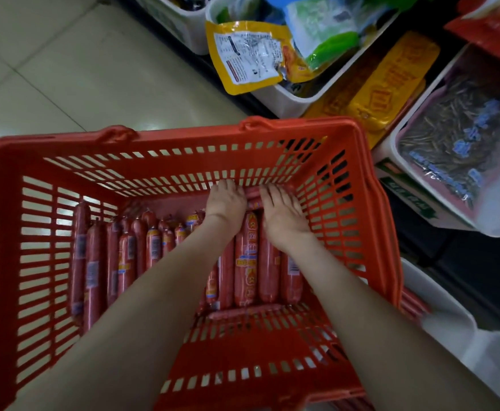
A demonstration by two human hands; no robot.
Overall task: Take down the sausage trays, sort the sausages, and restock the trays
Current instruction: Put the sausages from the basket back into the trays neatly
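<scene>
Your left hand [226, 203] and right hand [282, 216] rest on red film-wrapped sausages [253, 194] by the red slotted plastic basket's [183, 137] far wall, probably squaring them up; right fingers lie straight, left grip I cannot tell

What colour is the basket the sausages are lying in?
Red-orange slotted plastic; the basket shows plainly in the head view.

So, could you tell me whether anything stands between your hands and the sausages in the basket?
Nothing visible does. The left hand and right hand are inside the basket, both touching sausages at its far end.
</scene>
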